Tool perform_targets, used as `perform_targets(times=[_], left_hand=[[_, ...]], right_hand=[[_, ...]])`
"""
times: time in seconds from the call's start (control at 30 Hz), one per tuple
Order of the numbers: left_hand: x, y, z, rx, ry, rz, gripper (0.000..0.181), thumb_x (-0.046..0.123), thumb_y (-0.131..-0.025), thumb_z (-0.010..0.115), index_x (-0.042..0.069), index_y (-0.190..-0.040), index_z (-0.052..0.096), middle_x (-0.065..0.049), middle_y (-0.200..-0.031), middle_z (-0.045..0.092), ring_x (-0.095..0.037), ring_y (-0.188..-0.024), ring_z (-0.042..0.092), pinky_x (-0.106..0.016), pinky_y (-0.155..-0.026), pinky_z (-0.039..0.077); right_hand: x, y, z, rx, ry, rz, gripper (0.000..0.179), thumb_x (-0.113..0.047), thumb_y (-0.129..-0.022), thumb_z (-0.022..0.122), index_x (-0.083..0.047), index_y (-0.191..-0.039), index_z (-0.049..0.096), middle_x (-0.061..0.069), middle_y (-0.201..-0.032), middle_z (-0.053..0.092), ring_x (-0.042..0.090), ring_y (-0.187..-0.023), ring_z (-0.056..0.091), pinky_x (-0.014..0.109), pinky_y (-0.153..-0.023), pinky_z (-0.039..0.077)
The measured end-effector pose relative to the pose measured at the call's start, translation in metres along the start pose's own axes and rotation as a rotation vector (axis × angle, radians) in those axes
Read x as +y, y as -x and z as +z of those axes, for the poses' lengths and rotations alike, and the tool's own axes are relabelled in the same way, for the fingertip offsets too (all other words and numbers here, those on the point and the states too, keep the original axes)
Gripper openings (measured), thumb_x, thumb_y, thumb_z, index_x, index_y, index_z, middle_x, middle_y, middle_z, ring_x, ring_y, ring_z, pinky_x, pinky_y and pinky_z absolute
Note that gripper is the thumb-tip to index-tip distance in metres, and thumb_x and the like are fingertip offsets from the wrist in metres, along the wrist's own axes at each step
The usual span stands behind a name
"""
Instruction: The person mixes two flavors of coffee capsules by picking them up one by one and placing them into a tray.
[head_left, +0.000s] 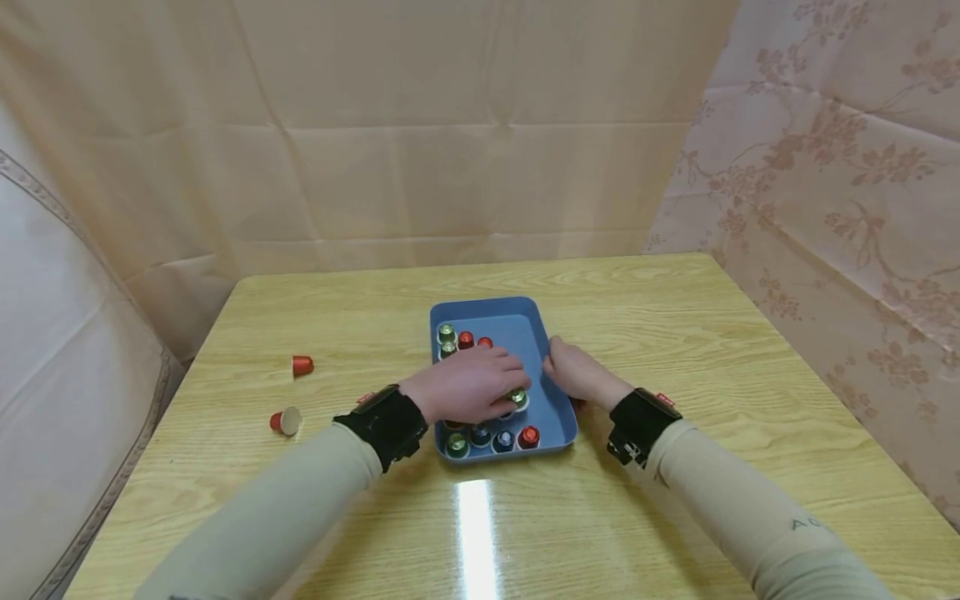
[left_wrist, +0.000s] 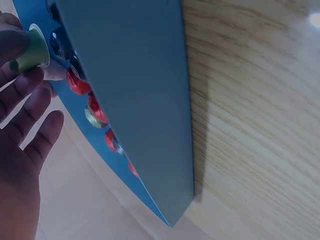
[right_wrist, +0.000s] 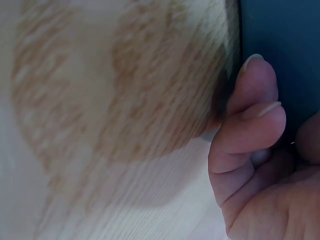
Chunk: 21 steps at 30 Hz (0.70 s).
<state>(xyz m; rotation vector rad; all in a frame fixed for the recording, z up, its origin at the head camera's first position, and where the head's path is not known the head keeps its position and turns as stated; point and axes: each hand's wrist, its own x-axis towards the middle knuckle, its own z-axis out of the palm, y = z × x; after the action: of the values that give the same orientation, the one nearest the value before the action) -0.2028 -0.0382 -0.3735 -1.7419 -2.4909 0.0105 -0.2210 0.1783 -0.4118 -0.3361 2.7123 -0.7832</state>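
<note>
My left hand (head_left: 476,383) reaches over the blue tray (head_left: 551,417). Its thumb and fingers pinch a pale green coffee capsule (left_wrist: 34,50) just above the tray, while the other fingers spread loosely. Around this hand, more coffee capsules stand in the tray, among them a red capsule (head_left: 528,436), a dark blue capsule (head_left: 504,440) and a green capsule (head_left: 457,444) along the near side. At the tray's right side, my right hand (head_left: 576,371) holds the wall, its curled fingers (right_wrist: 250,132) against the outside. The left hand hides part of the rows.
Two red capsules lie on the wooden table (head_left: 360,308) left of the tray: one red capsule (head_left: 302,365) farther back, and another red capsule (head_left: 285,421) on its side with its pale lid showing. A beige curtain (head_left: 450,167) hangs behind the table, a floral cloth (head_left: 847,192) at the right.
</note>
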Motion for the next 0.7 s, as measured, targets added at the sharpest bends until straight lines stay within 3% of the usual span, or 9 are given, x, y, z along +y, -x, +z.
perform_targets(times=[0.47, 0.7], left_hand=[[0.0041, -0.0073, 0.0033, 0.001, -0.030, 0.054, 0.025, 0.030, -0.095, 0.062, 0.018, -0.116, 0.063, 0.004, -0.104, 0.060, -0.014, -0.093, 0.049, -0.030, -0.082, 0.046], [0.0052, -0.0059, 0.0042, 0.001, -0.070, 0.070, 0.020, 0.029, -0.094, 0.063, 0.018, -0.110, 0.065, 0.004, -0.097, 0.059, -0.015, -0.086, 0.048, -0.031, -0.078, 0.046]], right_hand=[[-0.0008, 0.0005, -0.0012, -0.007, 0.010, -0.005, 0.018, -0.009, -0.101, 0.033, 0.005, -0.110, 0.039, 0.017, -0.071, 0.052, 0.021, -0.034, 0.048, 0.032, -0.030, 0.041], [-0.0012, 0.0006, -0.0010, -0.002, 0.006, -0.010, 0.018, -0.009, -0.100, 0.033, 0.006, -0.110, 0.038, 0.019, -0.073, 0.053, 0.022, -0.034, 0.050, 0.035, -0.031, 0.044]])
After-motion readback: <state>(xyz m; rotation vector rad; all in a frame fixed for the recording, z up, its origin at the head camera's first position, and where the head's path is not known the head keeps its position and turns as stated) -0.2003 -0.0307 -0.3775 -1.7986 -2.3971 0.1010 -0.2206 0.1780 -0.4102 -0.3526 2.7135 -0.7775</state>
